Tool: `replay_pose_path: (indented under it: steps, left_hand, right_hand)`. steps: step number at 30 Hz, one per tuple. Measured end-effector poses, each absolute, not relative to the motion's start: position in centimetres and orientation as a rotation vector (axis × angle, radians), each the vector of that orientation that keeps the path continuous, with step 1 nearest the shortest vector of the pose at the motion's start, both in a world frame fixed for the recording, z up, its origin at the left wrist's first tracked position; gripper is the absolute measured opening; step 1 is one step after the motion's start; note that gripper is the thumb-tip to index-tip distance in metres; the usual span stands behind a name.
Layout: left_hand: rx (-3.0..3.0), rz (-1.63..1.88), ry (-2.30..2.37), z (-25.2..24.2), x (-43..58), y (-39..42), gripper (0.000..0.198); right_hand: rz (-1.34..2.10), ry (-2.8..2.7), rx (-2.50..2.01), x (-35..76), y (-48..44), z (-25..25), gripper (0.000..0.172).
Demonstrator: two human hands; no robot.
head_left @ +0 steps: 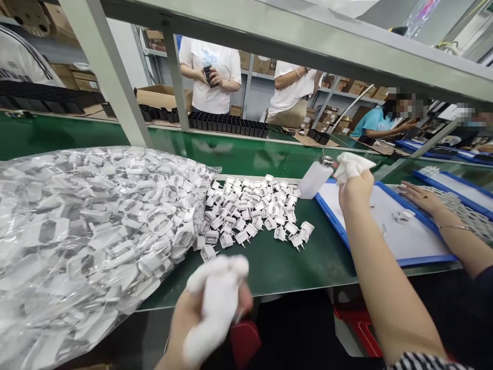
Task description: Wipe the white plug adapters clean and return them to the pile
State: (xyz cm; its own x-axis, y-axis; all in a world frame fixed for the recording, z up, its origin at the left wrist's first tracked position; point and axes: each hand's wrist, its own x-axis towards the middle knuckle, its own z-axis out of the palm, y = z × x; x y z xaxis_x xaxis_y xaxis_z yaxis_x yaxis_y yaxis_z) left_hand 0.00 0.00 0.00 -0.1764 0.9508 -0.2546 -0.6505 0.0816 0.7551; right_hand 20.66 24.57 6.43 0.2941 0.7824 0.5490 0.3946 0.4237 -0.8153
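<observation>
My left hand (215,308) is in front of the table edge, its thumb and some fingers wrapped in white covers. Its fingers are curled together; blur hides whatever they hold. My right hand (356,192) is closed on a white cloth (353,165), stretched out over the table. The cloth is right beside the metal top of a translucent white bottle (311,180), which tilts; whether they touch I cannot tell. Between my hands lies a loose pile of small white plug housings (250,208) with pins. More fill a large clear plastic bag (92,241) at left.
A blue-rimmed tray (423,259) with a white plug part (403,216) stands at right. A co-worker's hand (421,198) rests at its far side. Shelf posts (115,77) and a crossbeam stand ahead. Behind are black trays (227,125) and several people.
</observation>
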Motion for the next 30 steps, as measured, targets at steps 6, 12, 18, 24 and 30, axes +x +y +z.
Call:
replay_pose_path:
  steps: [6, 12, 18, 24, 30]
  left_hand:
    - [0.716, 1.652, 0.983, -2.5, 1.5, 4.4, 0.041]
    - [0.777, 1.536, 0.981, -2.9, 1.8, 3.3, 0.044]
    - [0.640, 1.469, 0.750, -2.7, 2.2, 2.4, 0.043]
    - [0.513, 1.484, 0.779, -2.5, 3.0, 2.0, 0.041]
    - [0.487, 1.422, 0.660, -2.2, 3.7, 2.0, 0.044]
  right_hand:
    - [0.646, -1.676, -0.970, 15.7, 8.7, 1.2, 0.020]
    - [0.520, -2.036, -0.959, 13.7, 4.1, -1.4, 0.047]
    - [0.561, -2.052, -0.925, 14.2, 3.0, -1.5, 0.055]
    - [0.743, -1.988, -0.754, 16.0, 3.4, -2.0, 0.053]
    - [0.646, -1.886, -0.714, 17.1, 3.3, -2.6, 0.047]
